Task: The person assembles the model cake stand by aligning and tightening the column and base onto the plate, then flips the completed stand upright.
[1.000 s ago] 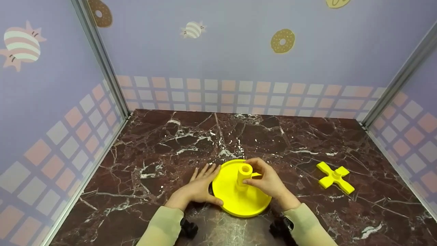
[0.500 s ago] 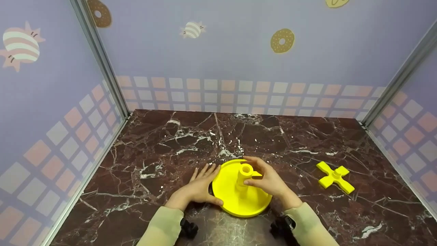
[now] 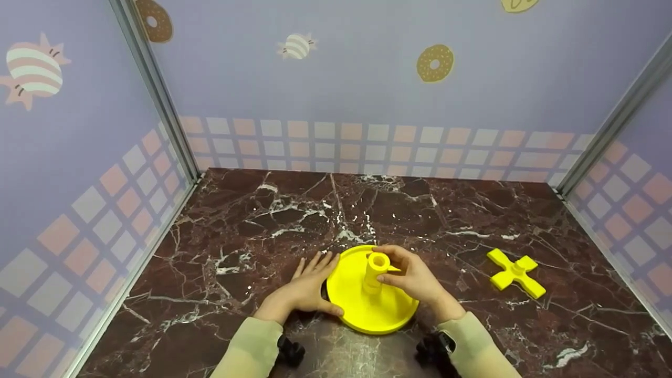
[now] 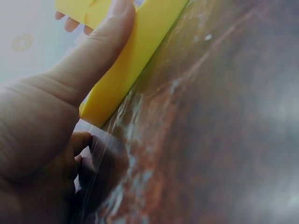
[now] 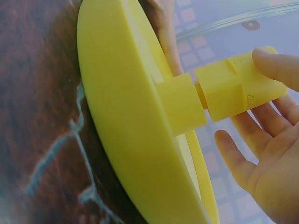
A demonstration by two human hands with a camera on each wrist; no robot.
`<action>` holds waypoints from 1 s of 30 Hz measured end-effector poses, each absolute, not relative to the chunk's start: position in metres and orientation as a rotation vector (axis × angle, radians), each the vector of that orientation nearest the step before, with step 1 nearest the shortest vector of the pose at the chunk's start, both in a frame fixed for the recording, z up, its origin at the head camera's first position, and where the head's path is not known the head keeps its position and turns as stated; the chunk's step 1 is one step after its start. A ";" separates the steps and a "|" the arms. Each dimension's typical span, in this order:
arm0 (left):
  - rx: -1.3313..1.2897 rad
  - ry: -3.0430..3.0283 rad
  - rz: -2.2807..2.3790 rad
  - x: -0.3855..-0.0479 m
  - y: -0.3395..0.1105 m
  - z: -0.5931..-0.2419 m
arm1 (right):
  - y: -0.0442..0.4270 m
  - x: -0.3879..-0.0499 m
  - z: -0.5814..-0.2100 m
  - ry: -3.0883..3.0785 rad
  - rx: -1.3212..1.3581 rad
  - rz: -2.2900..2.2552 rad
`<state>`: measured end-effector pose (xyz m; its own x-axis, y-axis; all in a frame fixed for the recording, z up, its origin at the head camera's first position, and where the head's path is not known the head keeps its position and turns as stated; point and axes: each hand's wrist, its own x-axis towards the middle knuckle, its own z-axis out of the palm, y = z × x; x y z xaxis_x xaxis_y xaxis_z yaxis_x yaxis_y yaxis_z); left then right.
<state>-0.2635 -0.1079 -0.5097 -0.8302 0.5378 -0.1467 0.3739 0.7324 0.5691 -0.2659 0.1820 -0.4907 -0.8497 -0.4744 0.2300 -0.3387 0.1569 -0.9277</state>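
A round yellow tray (image 3: 362,320) with a raised rim lies on the marble-patterned tabletop. My left hand (image 3: 307,290) rests against its left side, fingers spread and thumb along the rim. From the tray's middle rises a short yellow post (image 5: 180,103). Over it sits a hollow yellow tube (image 3: 376,270) with a small side fin and raised digits, a narrow gap between the two in the right wrist view. My right hand (image 3: 415,278) pinches this tube between thumb and fingers. The left wrist view shows my left thumb (image 4: 93,56) on the yellow rim; much of the tray is out of that view.
A yellow cross-shaped piece (image 3: 517,272) with a round stub at its centre lies flat on the tabletop, to the right of my right hand. Patterned lilac panels (image 3: 357,94) enclose the back and both sides, with metal posts at the corners.
My right thumb and fingers have shifted slightly on the tube, and its top sits marginally differently. The left hand, the tray and the cross-shaped piece look the same.
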 end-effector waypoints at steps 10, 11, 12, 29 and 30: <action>0.732 2.651 0.760 -0.264 -0.108 -0.511 | 0.174 -0.264 -0.494 2.463 -0.685 -1.791; 0.731 2.648 0.763 -0.264 -0.108 -0.511 | 0.173 -0.264 -0.495 2.476 -0.678 -1.793; 0.730 2.647 0.767 -0.264 -0.108 -0.511 | 0.172 -0.263 -0.495 2.485 -0.673 -1.796; 0.726 2.648 0.775 -0.264 -0.108 -0.512 | 0.182 -0.266 -0.489 2.216 -0.783 -1.819; 0.726 2.648 0.774 -0.264 -0.108 -0.512 | 0.181 -0.266 -0.489 2.220 -0.769 -1.818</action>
<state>-0.2639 -0.1082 -0.5122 -0.8317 0.5400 -0.1291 0.3856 0.7291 0.5655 -0.2660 0.1813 -0.4894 -0.8526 -0.4878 0.1876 -0.2801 0.1235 -0.9520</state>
